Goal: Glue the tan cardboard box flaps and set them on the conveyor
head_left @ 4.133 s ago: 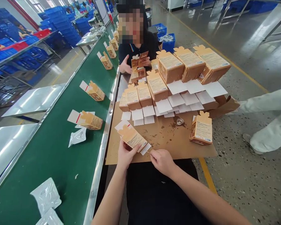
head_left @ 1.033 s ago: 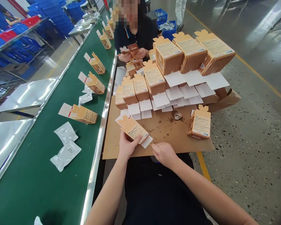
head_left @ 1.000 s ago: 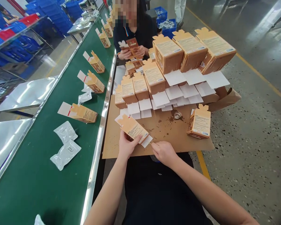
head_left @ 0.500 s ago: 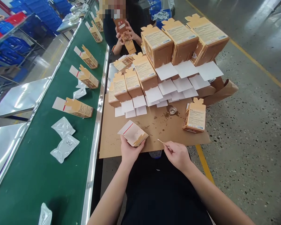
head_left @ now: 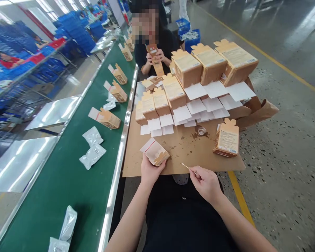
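Note:
My left hand (head_left: pixel 151 171) is wrapped round a small tan carton (head_left: pixel 155 152), tilted, with its white flap and red strip facing up and left. To the right, my right hand (head_left: pixel 204 182) pinches a thin cotton swab (head_left: pixel 185 166), its pale tip pointing toward the carton but apart from it. A small clear dish (head_left: pixel 201 131) sits on the cardboard sheet (head_left: pixel 147 168) amid dark wet spots. One upright carton (head_left: pixel 226 138) stands at the sheet's right side. Beyond my hands, several more cartons (head_left: pixel 190 70) are stacked in rows with white flaps sticking out toward me.
A green conveyor belt (head_left: pixel 94 196) with a metal edge runs along the left. It carries several open cartons (head_left: pixel 109 118) and clear plastic pouches (head_left: pixel 92 155). Across the table a co-worker (head_left: pixel 157 57) holds an open carton. Blue crates (head_left: pixel 191 40) stand behind.
The view has tilted up and turned left, so the scene sits lower and further right. More pouches show on the near belt. Both hands keep their hold on the carton and cotton swab.

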Tool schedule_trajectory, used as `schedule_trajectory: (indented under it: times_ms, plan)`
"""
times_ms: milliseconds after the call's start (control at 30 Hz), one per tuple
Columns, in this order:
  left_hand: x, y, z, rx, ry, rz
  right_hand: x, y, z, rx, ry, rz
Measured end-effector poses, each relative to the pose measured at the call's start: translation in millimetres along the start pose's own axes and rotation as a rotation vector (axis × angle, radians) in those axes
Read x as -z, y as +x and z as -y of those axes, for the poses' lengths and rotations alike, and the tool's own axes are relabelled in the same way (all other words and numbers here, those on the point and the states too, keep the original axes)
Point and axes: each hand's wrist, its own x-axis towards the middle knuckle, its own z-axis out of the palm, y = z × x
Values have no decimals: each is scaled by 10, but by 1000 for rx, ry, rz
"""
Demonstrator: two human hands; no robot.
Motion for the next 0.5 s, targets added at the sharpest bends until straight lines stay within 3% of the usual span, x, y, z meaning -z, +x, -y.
schedule_trajectory:
  times_ms: [67,200,300,400,500]
  plan:
    - [309,121,103,27,5,-149,64,-7,-37,-26,32,-31]
    - [1257,307,337,144,25,-552,217,-60,-120,-151,87,-52]
    - [1824,367,473,290,142,-677,246,-17,-122,-213,131,-57]
    - [2036,384,554,342,174,-635,224,95,-81,-222,171,-53]
    - [2004,304,622,205,170,-697,258,153,-67,-239,170,-30]
